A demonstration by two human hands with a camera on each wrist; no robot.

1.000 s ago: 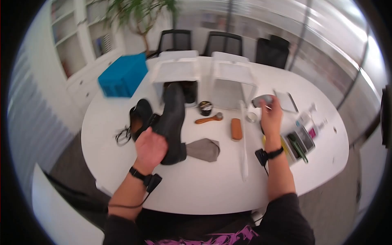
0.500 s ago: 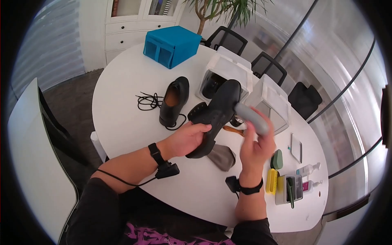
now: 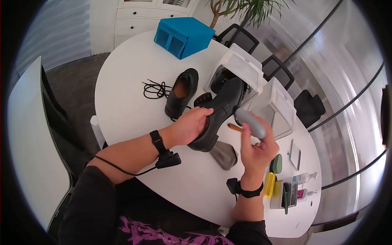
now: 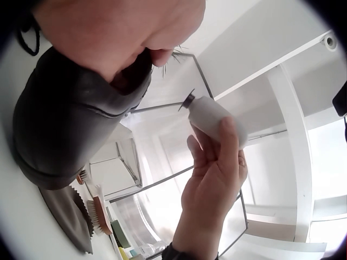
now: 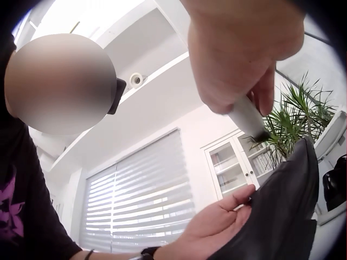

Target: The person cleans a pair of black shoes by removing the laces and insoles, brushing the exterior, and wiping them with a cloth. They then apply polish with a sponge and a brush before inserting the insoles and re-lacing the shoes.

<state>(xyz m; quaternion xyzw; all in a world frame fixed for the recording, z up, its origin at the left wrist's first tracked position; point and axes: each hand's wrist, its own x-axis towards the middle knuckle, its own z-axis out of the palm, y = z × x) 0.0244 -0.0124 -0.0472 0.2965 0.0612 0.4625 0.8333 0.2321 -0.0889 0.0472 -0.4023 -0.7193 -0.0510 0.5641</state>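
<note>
My left hand grips a black leather shoe above the table, fingers inside its opening, with the toe pointing away and up. In my right hand is a grey handheld shoe polisher, a smooth cylinder. The left wrist view shows the polisher's dark disc head on a short stem. In the head view that end lies right at the shoe's right side near the toe. A second black shoe with loose laces stands on the table to the left. Below the held shoe lies a grey-brown cloth.
At the back stand a blue box and two clear-fronted white boxes, the nearer one at right. A wooden-handled brush is partly hidden. On the right are a green pad, yellow brush, storage container and pump bottles.
My right hand has brought the polisher from the table's right side over to the shoe. The shoe has tilted clockwise in the left hand, and the head view has turned.
</note>
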